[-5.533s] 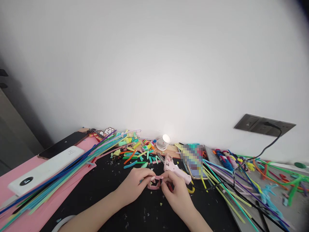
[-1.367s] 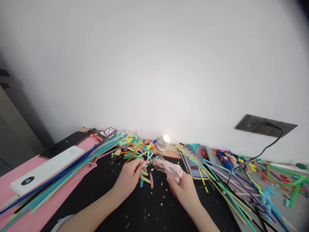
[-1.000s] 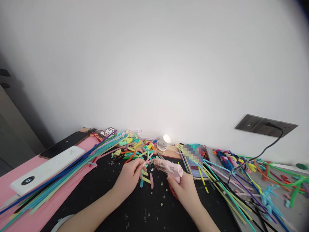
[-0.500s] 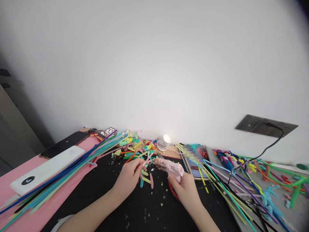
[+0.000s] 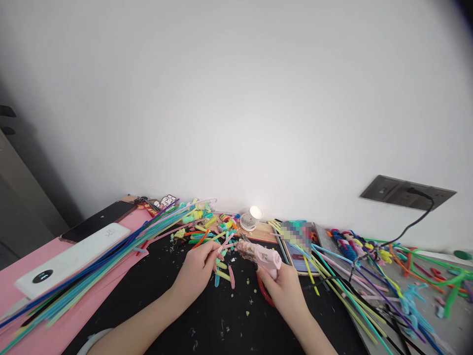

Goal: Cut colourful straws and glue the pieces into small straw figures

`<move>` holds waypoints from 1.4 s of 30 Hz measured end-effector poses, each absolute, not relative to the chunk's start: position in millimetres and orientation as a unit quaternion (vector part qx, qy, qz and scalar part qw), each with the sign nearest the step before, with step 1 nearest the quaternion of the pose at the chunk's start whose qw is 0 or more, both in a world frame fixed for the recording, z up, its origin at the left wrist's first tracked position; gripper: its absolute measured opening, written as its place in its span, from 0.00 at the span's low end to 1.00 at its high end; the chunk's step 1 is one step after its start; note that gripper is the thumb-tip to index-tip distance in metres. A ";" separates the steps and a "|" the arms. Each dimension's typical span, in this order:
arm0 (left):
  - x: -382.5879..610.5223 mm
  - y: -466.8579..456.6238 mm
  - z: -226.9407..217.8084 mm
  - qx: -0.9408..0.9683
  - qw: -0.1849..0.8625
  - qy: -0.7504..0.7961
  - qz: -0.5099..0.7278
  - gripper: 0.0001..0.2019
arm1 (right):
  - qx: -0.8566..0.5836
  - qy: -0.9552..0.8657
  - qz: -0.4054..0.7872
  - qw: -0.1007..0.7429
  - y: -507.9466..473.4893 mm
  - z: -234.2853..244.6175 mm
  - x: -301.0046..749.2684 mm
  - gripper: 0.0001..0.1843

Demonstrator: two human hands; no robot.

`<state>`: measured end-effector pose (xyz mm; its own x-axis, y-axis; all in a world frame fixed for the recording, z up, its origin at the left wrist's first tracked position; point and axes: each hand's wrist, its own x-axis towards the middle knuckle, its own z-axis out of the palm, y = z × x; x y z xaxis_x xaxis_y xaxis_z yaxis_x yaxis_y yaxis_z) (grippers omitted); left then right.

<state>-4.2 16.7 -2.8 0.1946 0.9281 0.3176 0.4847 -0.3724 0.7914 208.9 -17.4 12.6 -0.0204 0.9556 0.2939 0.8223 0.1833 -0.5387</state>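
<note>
My right hand (image 5: 284, 291) is closed round the grip of a pink glue gun (image 5: 258, 254), whose nozzle points left toward my other hand. My left hand (image 5: 197, 268) pinches a short pink pipe-cleaner piece (image 5: 226, 243) at the nozzle tip. Both hands hover just over a black mat (image 5: 207, 325). Short cut pieces (image 5: 223, 273) in blue, yellow and pink lie under my left fingers. A red ring-shaped thing (image 5: 264, 293) lies partly hidden under my right hand.
A long bundle of coloured pipe cleaners (image 5: 92, 268) crosses pink paper at left, beside a white power bank (image 5: 66, 261) and a dark phone (image 5: 98, 219). A phone (image 5: 297, 251), a small white cup (image 5: 251, 217), more pipe cleaners (image 5: 369, 291) and a wall socket (image 5: 406, 192) with a black cable lie to the right.
Earlier both hands bent a pink loop while the glue gun lay on the mat. My right hand then picked up the gun; in the last second it drifted slightly right.
</note>
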 end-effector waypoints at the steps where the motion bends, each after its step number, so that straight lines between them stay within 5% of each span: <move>1: -4.4 17.0 -2.9 0.723 0.274 0.490 0.403 0.12 | -0.631 -0.706 0.108 0.304 -17.3 12.6 209.0 0.16; 31: -6.5 19.3 -3.8 0.720 0.272 0.500 0.397 0.13 | -0.714 -0.630 0.041 0.302 -19.1 20.5 215.2 0.13; 37: -6.7 18.5 -2.9 0.725 0.272 0.490 0.400 0.12 | -0.690 -0.639 -0.064 0.334 -17.5 29.8 224.2 0.22; 42: -6.1 18.4 1.6 0.727 0.263 0.491 0.402 0.12 | -0.766 -0.572 -0.152 0.251 -16.2 36.0 240.9 0.26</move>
